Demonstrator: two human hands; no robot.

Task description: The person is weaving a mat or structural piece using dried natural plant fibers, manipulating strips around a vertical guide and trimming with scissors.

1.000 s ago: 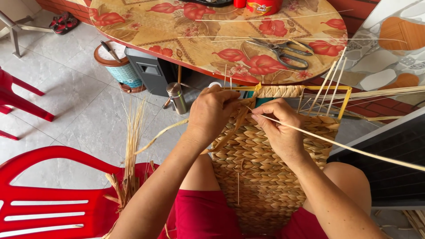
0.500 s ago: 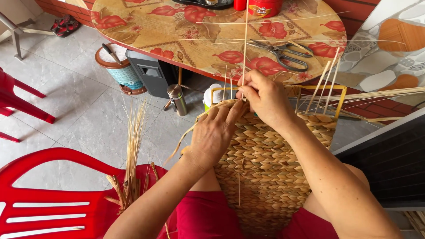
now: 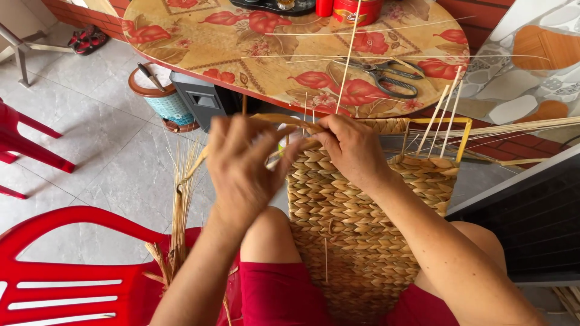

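The basket (image 3: pixel 362 241) rests on the person's lap, its top edge near the table (image 3: pixel 254 66) edge. The left hand (image 3: pixel 244 172), back to the camera and fingers curled, pinches a strand (image 3: pixel 284 121) at the basket's top left corner. The right hand (image 3: pixel 353 151) presses closed on the rim, gripping the same strand.

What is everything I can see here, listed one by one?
woven basket: one, tan, on the person's lap
yellow frame: one, at the basket's top edge
straw strand: one, tan, between both hands
thin reeds: several, pale, upright in the weave
dry straw bundle: one, tan, on the red chair
red chair: one, lower left
table: one, floral top
scissors: one pair, grey, on the table
bin: one, teal, under the table
left hand: gripping the strand
right hand: at the basket's rim
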